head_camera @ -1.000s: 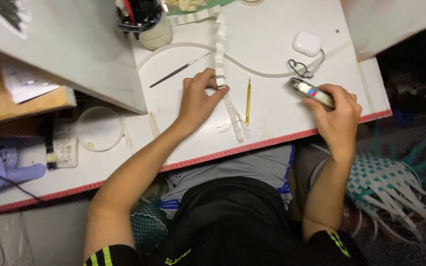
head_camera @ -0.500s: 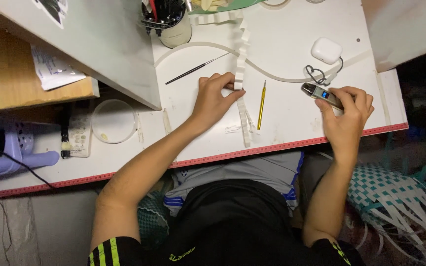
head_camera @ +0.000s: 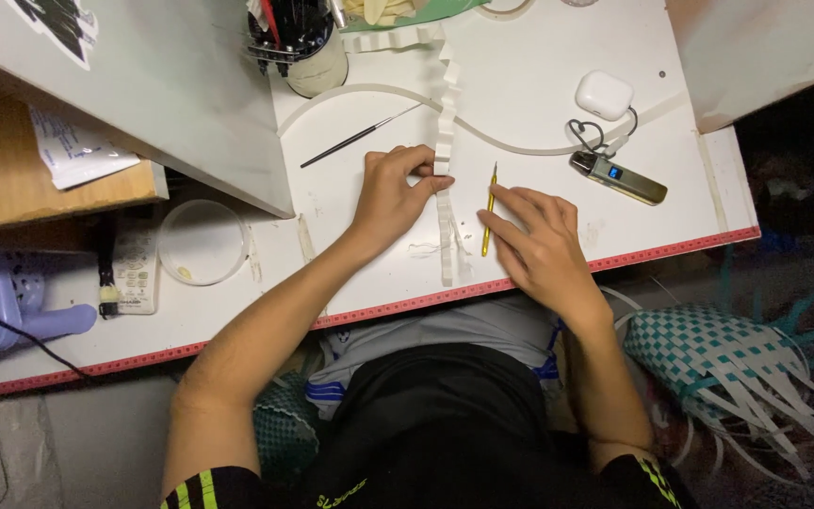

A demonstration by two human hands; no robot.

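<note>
Hands rest on a white bench (head_camera: 539,57) with a red strip along its near edge. The left hand (head_camera: 393,193) lies over a white pleated strip (head_camera: 444,141) that runs from the top of the bench down toward the person. Its fingers (head_camera: 423,162) are curled and pinch the strip at about its middle. The lower end of the strip lies flat between the two hands, near the bench edge.

The right hand (head_camera: 539,240) lies palm down just to the right of the strip. Its fingers are spread and half open, and the forefinger touches a thin yellow tool (head_camera: 489,212), which lies almost upright beside the strip. I cannot tell if the hand really grips the tool; it seems only to press on it.

Farther right lie an olive-coloured small device (head_camera: 619,177) with a little screen, a white earbud case (head_camera: 604,94) and a looped cord (head_camera: 591,132), well apart from the right hand. To the left of the strip lies a thin dark brush (head_camera: 355,139). A cup with pens (head_camera: 308,52) stands at the top. A long curved white band (head_camera: 369,91) crosses the bench behind the strip.
</note>
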